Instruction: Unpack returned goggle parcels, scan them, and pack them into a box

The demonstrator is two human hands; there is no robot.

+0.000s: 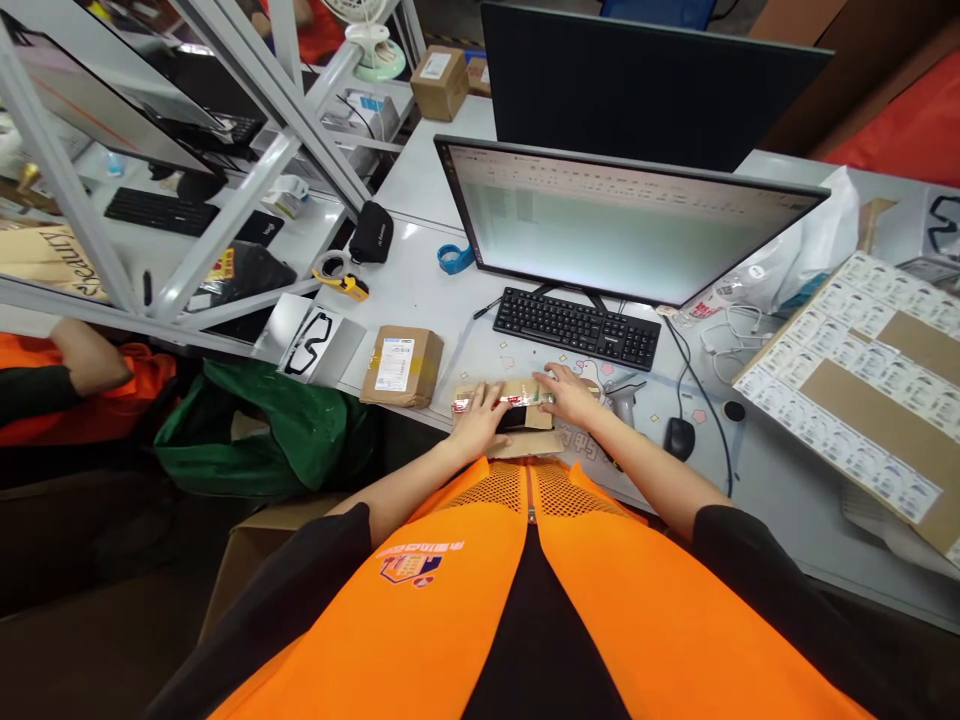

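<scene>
A small brown cardboard box point(538, 419) lies at the desk's near edge, right in front of my body. Its near flap point(536, 444) is folded out toward me, and something black point(513, 418) shows inside. Shiny clear tape with red print runs along the far side. My left hand point(480, 422) rests on the left part of the box, fingers stretched across its top. At the right end, my right hand point(570, 397) touches the box with its fingers apart. Beside that hand lies a grey handheld scanner point(622, 400), partly covered by my forearm.
Beyond the box stand a black keyboard point(576, 328) and a monitor point(630, 220). A taped, labelled carton point(402, 366) sits to the left. On the right are a mouse point(679, 438) and a cardboard sheet of labels point(862, 385). A green bag point(247, 435) hangs below the desk's left edge.
</scene>
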